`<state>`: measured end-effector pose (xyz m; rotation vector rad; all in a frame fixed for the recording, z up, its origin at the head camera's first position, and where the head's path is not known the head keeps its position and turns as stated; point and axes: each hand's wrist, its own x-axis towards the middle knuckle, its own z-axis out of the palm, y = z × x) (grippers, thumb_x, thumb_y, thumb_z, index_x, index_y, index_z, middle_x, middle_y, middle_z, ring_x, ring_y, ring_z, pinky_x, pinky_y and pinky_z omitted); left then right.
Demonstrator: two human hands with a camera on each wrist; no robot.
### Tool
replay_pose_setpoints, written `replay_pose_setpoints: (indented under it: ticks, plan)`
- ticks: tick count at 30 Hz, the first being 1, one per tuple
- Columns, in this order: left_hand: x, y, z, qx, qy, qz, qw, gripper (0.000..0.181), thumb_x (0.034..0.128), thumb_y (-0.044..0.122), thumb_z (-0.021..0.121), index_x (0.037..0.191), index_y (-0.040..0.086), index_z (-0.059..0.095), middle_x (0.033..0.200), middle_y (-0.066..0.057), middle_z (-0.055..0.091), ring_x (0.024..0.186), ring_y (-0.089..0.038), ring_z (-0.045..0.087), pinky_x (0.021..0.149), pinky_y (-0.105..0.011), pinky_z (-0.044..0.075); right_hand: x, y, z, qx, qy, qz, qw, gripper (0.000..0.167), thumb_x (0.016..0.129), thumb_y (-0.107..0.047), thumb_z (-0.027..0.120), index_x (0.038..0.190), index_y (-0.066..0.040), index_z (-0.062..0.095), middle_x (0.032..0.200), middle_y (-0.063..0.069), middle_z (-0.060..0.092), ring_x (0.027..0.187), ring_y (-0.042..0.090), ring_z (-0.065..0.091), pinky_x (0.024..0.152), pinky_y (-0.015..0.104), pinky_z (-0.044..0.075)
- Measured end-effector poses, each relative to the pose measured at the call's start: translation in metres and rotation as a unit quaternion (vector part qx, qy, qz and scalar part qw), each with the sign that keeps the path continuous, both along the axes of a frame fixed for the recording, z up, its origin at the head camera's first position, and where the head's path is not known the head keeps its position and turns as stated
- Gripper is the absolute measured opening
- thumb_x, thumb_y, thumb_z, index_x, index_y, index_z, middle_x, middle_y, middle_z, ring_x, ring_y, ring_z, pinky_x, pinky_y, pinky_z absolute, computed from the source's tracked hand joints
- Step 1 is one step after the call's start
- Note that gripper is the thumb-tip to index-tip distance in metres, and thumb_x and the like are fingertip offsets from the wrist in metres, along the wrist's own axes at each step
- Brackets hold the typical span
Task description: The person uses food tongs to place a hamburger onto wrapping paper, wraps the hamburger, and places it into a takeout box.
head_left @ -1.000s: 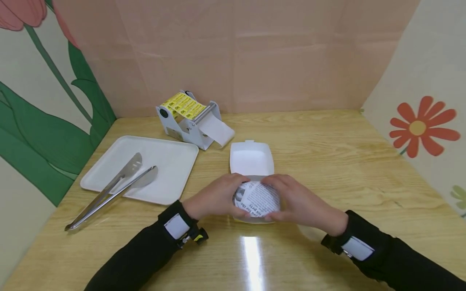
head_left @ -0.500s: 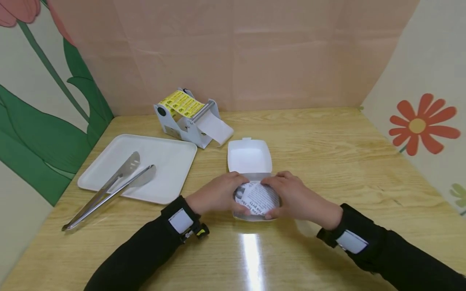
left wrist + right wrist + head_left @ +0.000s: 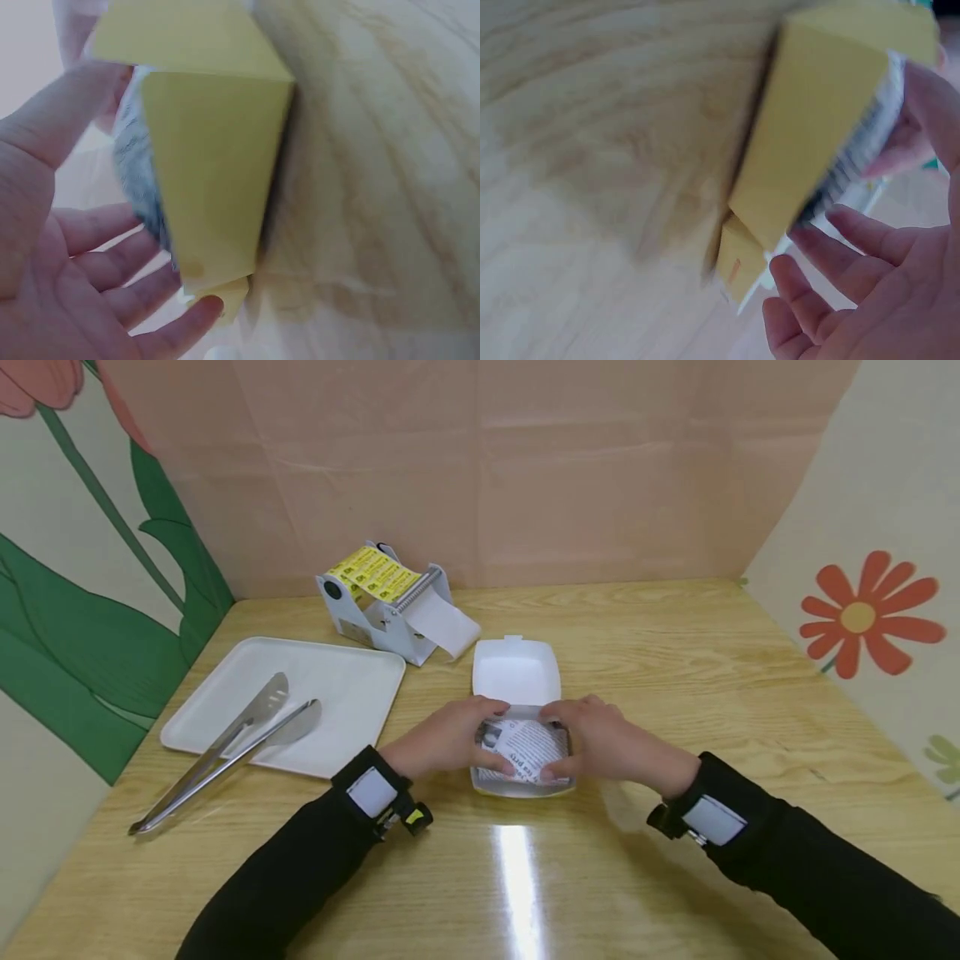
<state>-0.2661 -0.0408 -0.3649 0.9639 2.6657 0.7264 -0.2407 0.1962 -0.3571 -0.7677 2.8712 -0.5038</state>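
Observation:
A clamshell box (image 3: 516,670), white inside and yellow outside, stands with its lid folded back, away from me. In its base sits a rounded bundle (image 3: 528,745) wrapped in newsprint-patterned paper. My left hand (image 3: 450,737) holds the bundle's left side between thumb and fingers, while my right hand (image 3: 611,747) does the same on the right. The left wrist view has the wrapped paper (image 3: 135,161) bulging past the box's yellow side wall (image 3: 217,180). From the right wrist, the yellow wall (image 3: 814,112) and curved fingers (image 3: 802,285) show. What lies inside the paper is hidden.
Left on the wooden table (image 3: 712,660) lies a white tray (image 3: 352,710) with metal tongs (image 3: 225,760) across it, their handle end over its front edge. Behind is a label dispenser (image 3: 390,602) with a yellow roll and a hanging white strip. A pinkish covering (image 3: 525,477) stands at the back.
Both hands, the box and the bundle have shifted slightly away from me. More of the box's inner walls shows around the bundle, which looks lower in it. Tray, tongs and dispenser stay put.

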Motion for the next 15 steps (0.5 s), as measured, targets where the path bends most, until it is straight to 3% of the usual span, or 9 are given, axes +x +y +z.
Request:
replay_pose_setpoints:
  ticks: [2, 5, 8, 10, 12, 15]
  plan:
    - [-0.001, -0.005, 0.004, 0.013, 0.006, 0.038, 0.9992, 0.072, 0.0824, 0.043, 0.076, 0.139, 0.007, 0.051, 0.131, -0.007, 0.058, 0.116, -0.018, 0.054, 0.098, -0.035, 0.044, -0.004, 0.007, 0.005, -0.024, -0.023, -0.016, 0.9993, 0.076, 0.081, -0.045, 0.077, 0.134, 0.002, 0.051, 0.128, 0.022, 0.058, 0.112, 0.041, 0.053, 0.088, 0.056, 0.046]
    - [-0.003, -0.013, 0.007, 0.039, 0.014, 0.113, 0.9928, 0.055, 0.0894, 0.039, 0.07, 0.133, 0.008, 0.056, 0.115, -0.004, 0.063, 0.103, -0.018, 0.058, 0.086, -0.033, 0.049, -0.013, 0.02, 0.01, -0.074, -0.058, -0.047, 0.9945, 0.065, 0.091, -0.039, 0.067, 0.135, 0.006, 0.048, 0.131, 0.026, 0.054, 0.112, 0.04, 0.055, 0.088, 0.052, 0.048]
    - [-0.007, -0.021, 0.008, 0.059, -0.006, 0.174, 0.983, 0.043, 0.0958, 0.03, 0.063, 0.131, 0.007, 0.057, 0.097, -0.002, 0.065, 0.085, -0.016, 0.061, 0.07, -0.028, 0.05, -0.022, 0.032, 0.007, -0.145, -0.139, -0.086, 0.9758, 0.06, 0.098, -0.034, 0.058, 0.137, 0.009, 0.043, 0.132, 0.028, 0.051, 0.109, 0.036, 0.057, 0.087, 0.046, 0.051]
    - [-0.01, -0.025, 0.006, 0.065, -0.04, 0.189, 0.979, 0.038, 0.0992, 0.025, 0.057, 0.132, 0.005, 0.057, 0.087, -0.003, 0.066, 0.074, -0.015, 0.063, 0.063, -0.026, 0.05, -0.026, 0.039, 0.003, -0.204, -0.215, -0.111, 0.9485, 0.06, 0.101, -0.032, 0.053, 0.14, 0.011, 0.038, 0.135, 0.03, 0.049, 0.11, 0.034, 0.059, 0.089, 0.043, 0.051]
    - [-0.013, -0.026, 0.003, 0.076, -0.095, 0.195, 0.9733, 0.038, 0.102, 0.021, 0.051, 0.135, 0.002, 0.054, 0.082, -0.005, 0.068, 0.067, -0.016, 0.065, 0.06, -0.026, 0.052, -0.028, 0.042, -0.002, -0.258, -0.287, -0.13, 0.9133, 0.061, 0.102, -0.031, 0.05, 0.141, 0.013, 0.033, 0.137, 0.031, 0.046, 0.11, 0.032, 0.061, 0.091, 0.041, 0.051]
    - [-0.016, -0.023, -0.001, 0.106, -0.183, 0.193, 0.9581, 0.039, 0.1024, 0.012, 0.046, 0.138, -0.002, 0.049, 0.08, -0.01, 0.068, 0.063, -0.017, 0.066, 0.061, -0.028, 0.055, -0.03, 0.045, -0.009, -0.304, -0.346, -0.152, 0.8743, 0.061, 0.103, -0.031, 0.047, 0.143, 0.013, 0.031, 0.14, 0.03, 0.045, 0.107, 0.028, 0.064, 0.09, 0.038, 0.052]
